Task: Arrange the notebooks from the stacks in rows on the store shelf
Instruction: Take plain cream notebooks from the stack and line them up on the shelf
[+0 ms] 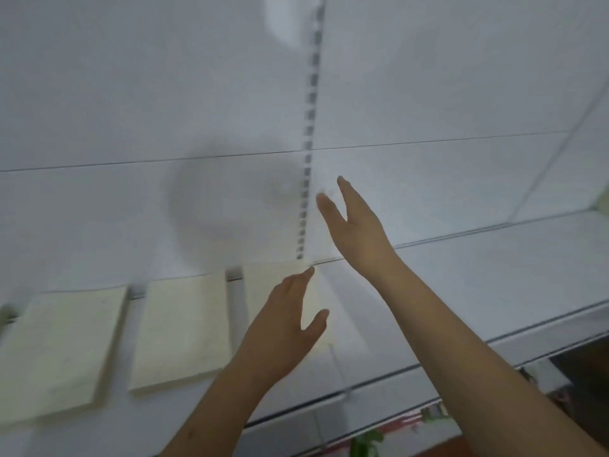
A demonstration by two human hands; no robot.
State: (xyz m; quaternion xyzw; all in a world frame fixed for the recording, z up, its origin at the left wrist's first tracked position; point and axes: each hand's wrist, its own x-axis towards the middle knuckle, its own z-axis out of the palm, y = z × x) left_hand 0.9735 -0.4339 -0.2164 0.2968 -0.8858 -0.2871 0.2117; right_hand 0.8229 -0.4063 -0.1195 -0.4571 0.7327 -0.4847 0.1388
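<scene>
From the head view, three cream notebooks lie flat in a row on the white store shelf (461,291): the left notebook (59,351) at the left edge of view, the middle notebook (181,331) just right of it with a narrow gap between, and the third notebook (263,285) partly hidden under the person's left arm. The left hand (290,321) hangs over that third notebook with fingers straight and thumb spread, gripping nothing; whether it touches the cover I cannot tell through the blur. The right hand (356,225) is raised farther back, near the slotted upright (308,153) on the back panel, fingers loose and apart, also empty.

To my eye the third notebook has just been set in place and both hands are free. The stacks are not in view, so the next move likely means reaching away for another notebook and laying it on the bare shelf right of the third, keeping the same gap and line.
</scene>
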